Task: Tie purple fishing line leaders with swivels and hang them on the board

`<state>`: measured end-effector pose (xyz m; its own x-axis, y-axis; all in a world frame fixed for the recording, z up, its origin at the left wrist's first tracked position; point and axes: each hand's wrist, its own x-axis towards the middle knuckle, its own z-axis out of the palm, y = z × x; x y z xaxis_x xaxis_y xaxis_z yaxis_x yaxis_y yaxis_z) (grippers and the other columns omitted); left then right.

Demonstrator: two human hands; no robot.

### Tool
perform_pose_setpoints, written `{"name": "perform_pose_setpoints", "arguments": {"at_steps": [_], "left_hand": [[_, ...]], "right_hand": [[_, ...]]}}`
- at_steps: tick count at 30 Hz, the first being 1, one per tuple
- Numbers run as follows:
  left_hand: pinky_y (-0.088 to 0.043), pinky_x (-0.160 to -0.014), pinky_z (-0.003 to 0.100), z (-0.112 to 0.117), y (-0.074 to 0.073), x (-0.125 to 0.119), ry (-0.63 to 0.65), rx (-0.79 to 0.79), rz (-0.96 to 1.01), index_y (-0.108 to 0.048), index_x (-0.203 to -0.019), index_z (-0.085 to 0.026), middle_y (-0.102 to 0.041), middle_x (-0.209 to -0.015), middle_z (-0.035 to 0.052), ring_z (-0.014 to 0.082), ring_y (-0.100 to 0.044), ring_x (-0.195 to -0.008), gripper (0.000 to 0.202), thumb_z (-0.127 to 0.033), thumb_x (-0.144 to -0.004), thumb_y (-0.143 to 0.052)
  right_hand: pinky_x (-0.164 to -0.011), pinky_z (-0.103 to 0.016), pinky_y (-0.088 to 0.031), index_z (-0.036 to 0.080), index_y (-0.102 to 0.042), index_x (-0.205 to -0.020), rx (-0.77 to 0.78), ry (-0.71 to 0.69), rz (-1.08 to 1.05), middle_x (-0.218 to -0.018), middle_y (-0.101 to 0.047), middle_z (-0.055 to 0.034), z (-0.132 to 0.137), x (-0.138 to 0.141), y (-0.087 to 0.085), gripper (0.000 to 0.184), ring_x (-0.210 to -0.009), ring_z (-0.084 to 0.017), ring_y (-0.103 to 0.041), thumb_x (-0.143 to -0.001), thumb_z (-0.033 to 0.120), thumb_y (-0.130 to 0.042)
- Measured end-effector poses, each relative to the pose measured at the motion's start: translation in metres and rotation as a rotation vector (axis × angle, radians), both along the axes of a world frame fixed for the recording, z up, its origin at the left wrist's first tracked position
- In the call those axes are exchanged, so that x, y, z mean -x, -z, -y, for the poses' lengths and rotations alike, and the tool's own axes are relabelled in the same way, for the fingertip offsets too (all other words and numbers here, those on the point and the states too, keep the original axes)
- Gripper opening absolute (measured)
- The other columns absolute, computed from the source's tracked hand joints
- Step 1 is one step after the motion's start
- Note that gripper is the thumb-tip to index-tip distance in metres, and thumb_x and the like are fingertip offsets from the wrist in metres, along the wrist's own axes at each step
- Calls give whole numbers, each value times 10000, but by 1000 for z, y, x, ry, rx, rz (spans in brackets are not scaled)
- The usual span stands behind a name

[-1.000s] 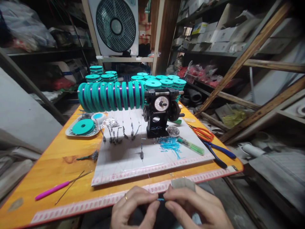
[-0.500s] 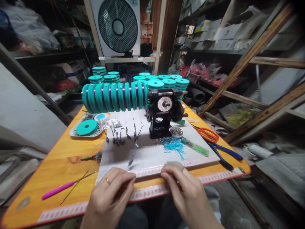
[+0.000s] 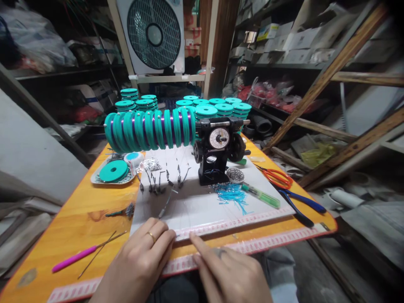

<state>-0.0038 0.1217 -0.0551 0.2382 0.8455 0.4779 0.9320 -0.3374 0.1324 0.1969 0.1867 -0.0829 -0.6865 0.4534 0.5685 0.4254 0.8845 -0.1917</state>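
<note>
My left hand (image 3: 139,261), a ring on one finger, rests at the near edge of the white board (image 3: 205,212), its fingers pressed together on a thin line. That line runs up to a small dark weighted rig (image 3: 164,207) lying on the board. My right hand (image 3: 224,271) lies beside the left one, its index finger stretched flat on the printed ruler strip (image 3: 271,242) along the orange table (image 3: 78,210). Behind stand a black winding machine with a dial (image 3: 218,153) and a row of teal spools (image 3: 148,128) on its axle.
Several dark sinkers (image 3: 158,185) hang below the spools. A pile of blue tube bits (image 3: 232,194), a bead dish (image 3: 235,174), a green tool (image 3: 261,196), orange scissors (image 3: 274,177) and blue pliers (image 3: 299,206) lie right. A tray with a spool (image 3: 113,172) and a pink hook (image 3: 74,257) lie left.
Both hands have come up from my lap onto the table's near edge. The weighted rig has slid down the board and to the left, toward my left hand.
</note>
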Motion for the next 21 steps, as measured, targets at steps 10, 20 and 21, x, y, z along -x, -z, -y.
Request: {"name": "perform_pose_setpoints", "arguments": {"at_steps": [10, 20, 21], "left_hand": [[-464, -771, 272, 6, 6, 7, -6, 71, -46, -589, -1034, -156, -580, -919, 57, 175, -568, -869, 164, -121, -992, -434], [-414, -963, 273, 7, 20, 18, 57, 18, -195, -602, -1168, -147, -607, -1095, 108, 219, -537, -1143, 216, -178, -988, -488], [-424, -943, 266, 5, 20, 17, 63, 3, -181, -606, -1154, -147, -608, -1075, 104, 211, -547, -1113, 207, -171, -989, -484]], "right_hand": [[-470, -309, -320, 137, -671, -1259, -156, 134, 127, -501, -557, 27, -11, -16, 5, 421, -416, -130, -582, -1050, 241, -320], [-497, -301, -331, 209, -642, -1306, -226, 182, 205, -487, -522, 41, -25, -46, 2, 441, -422, -128, -572, -1072, 299, -279], [-496, -299, -334, 207, -644, -1302, -226, 183, 198, -488, -525, 41, -26, -47, 1, 440, -421, -127, -571, -1073, 302, -280]]}}
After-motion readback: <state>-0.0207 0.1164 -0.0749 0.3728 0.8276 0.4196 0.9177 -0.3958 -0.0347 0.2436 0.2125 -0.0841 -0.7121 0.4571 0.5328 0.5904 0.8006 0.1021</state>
